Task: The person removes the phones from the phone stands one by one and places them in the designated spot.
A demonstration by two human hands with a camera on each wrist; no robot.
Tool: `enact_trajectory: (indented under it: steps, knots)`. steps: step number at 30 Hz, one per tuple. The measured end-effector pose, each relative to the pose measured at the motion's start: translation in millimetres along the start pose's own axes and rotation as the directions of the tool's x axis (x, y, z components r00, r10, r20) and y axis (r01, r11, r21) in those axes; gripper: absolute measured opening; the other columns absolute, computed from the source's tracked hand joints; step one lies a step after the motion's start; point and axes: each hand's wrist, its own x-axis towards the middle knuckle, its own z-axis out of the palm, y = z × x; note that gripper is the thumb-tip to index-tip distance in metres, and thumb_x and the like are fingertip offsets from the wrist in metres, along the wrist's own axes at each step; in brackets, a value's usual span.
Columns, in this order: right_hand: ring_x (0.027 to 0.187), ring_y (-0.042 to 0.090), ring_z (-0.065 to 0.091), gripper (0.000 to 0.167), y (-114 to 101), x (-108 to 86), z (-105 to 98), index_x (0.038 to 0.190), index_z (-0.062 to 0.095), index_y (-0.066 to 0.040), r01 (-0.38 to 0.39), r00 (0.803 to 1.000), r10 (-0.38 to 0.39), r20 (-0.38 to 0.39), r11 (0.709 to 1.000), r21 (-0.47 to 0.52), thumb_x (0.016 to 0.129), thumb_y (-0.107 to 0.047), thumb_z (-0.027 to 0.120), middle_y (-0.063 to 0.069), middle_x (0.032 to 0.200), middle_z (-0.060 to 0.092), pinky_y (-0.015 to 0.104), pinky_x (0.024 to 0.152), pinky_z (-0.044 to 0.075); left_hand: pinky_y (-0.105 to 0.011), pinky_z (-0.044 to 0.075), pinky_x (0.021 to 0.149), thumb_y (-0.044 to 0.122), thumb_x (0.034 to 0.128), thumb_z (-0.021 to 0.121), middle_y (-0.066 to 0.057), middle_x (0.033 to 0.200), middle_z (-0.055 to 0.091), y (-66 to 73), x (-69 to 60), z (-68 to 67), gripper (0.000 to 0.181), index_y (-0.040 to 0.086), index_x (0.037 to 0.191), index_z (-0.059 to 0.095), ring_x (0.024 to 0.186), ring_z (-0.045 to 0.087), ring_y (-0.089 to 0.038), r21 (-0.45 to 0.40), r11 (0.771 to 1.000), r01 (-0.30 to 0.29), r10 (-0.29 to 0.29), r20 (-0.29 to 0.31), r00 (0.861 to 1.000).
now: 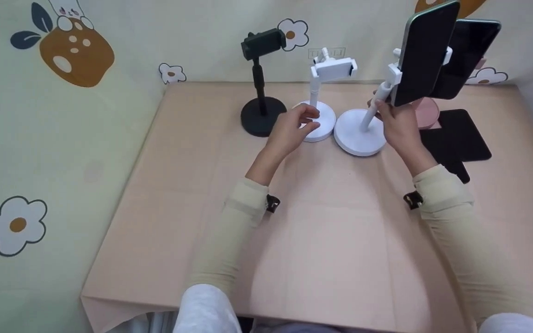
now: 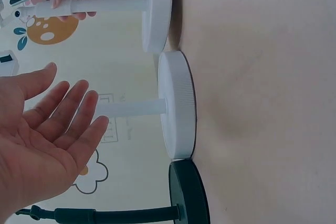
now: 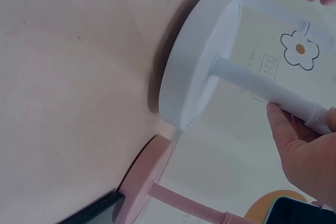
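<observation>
My right hand grips the pole of the larger white stand, which holds a dark-screened phone. In the right wrist view, the fingers and thumb of the right hand lie around the white pole. My left hand is by the smaller white stand, whose clamp holds nothing. The left wrist view shows the left hand palm up with loosely bent fingers, beside that stand's pole; it grips nothing.
A black stand stands left of the white ones. Behind the right hand is a pink stand with a second phone above it. Flat black items lie at the table's right, and a patterned wall rises behind.
</observation>
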Motion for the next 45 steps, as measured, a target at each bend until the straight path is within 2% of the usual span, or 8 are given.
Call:
enact_trajectory:
  steps: [7,14,20,28,34,38,45]
  knots:
    - [0.126,0.032,0.058,0.038,-9,-17.6,0,0.136,0.046,0.002,0.039,0.998,-0.042,0.054,0.997,0.062,0.105,-0.019,0.048,0.020,0.131,0.055,0.045,0.112,0.045,-0.030,0.047,0.111,0.023,0.0968,0.066,0.001,0.133,0.064,5.8,-4.5,-1.1,0.033,0.017,0.129,0.059,0.127,0.058,-0.014,-0.004,1.000,-0.007,0.007,0.014,1.000]
    - [0.125,0.034,0.058,0.037,-16,-31.8,5,0.137,0.046,0.005,0.071,0.987,-0.080,0.137,0.995,0.071,0.105,-0.015,0.047,0.021,0.129,0.056,0.045,0.111,0.046,-0.022,0.045,0.111,0.021,0.0968,0.066,0.000,0.131,0.065,10.3,-10.2,-2.0,0.032,0.014,0.128,0.060,0.123,0.061,-0.012,0.030,0.997,-0.075,0.075,0.008,0.997]
    - [0.122,0.032,0.060,0.035,-20,-41.9,11,0.134,0.049,0.003,0.120,0.973,-0.125,0.196,0.992,0.035,0.104,-0.015,0.049,0.021,0.125,0.059,0.044,0.109,0.048,-0.023,0.045,0.111,0.021,0.0966,0.066,0.001,0.132,0.065,14.9,-14.2,-3.7,0.032,0.017,0.128,0.060,0.123,0.061,-0.011,0.019,0.998,-0.062,0.062,0.013,0.998]
    - [0.120,0.027,0.061,0.035,-25,-52.5,18,0.133,0.050,0.002,0.158,0.946,-0.163,0.281,0.987,0.039,0.103,-0.017,0.052,0.018,0.124,0.061,0.043,0.108,0.049,-0.021,0.043,0.112,0.021,0.0970,0.065,0.000,0.133,0.064,16.7,-19.7,-6.5,0.033,0.016,0.129,0.059,0.125,0.060,-0.011,-0.024,0.997,-0.076,0.076,0.011,0.997]
    - [0.125,0.029,0.058,0.038,-29,-58.7,23,0.136,0.045,0.001,0.131,0.921,-0.157,0.357,0.987,0.096,0.103,-0.015,0.053,0.018,0.129,0.058,0.044,0.110,0.048,-0.023,0.043,0.113,0.020,0.0970,0.065,-0.001,0.134,0.063,16.1,-22.7,-8.9,0.034,0.015,0.130,0.059,0.128,0.058,-0.010,-0.062,0.995,-0.084,0.085,0.012,0.996]
    - [0.122,0.027,0.059,0.038,-29,-61.0,24,0.136,0.045,0.002,0.129,0.906,-0.154,0.394,0.988,0.090,0.104,-0.016,0.052,0.018,0.127,0.060,0.045,0.111,0.047,-0.025,0.043,0.114,0.020,0.0970,0.065,-0.001,0.134,0.063,14.7,-24.0,-10.3,0.034,0.015,0.130,0.059,0.128,0.059,-0.011,-0.063,0.994,-0.094,0.095,0.014,0.995]
    - [0.117,0.023,0.061,0.035,-29,-64.2,30,0.135,0.047,-0.002,0.158,0.888,-0.173,0.426,0.985,0.070,0.103,-0.015,0.052,0.016,0.121,0.062,0.044,0.109,0.049,-0.022,0.043,0.112,0.020,0.0964,0.066,-0.001,0.132,0.065,11.8,-26.1,-12.3,0.034,0.014,0.130,0.060,0.125,0.060,-0.011,-0.053,0.991,-0.125,0.126,0.008,0.992]
